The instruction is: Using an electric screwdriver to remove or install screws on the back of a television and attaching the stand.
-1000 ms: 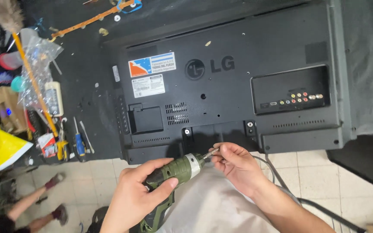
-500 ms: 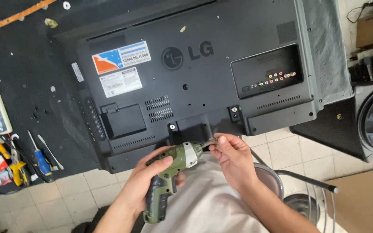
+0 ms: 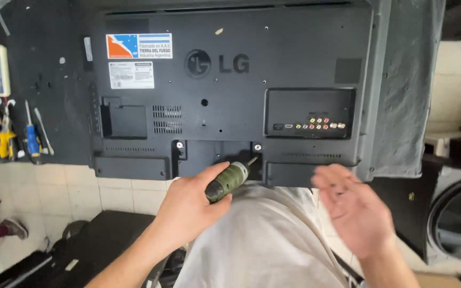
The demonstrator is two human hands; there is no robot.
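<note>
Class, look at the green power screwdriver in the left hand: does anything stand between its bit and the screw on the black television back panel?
Nothing visible does. The left hand aims the green power screwdriver toward the screw, with only bare panel between.

Open back panel of the television (image 3: 230, 80) lies clear from 10 to 2 o'clock of the green driver (image 3: 226, 182). Tools (image 3: 30, 140) crowd 9 o'clock; grey cloth (image 3: 409, 96) bounds 3 o'clock.
</note>
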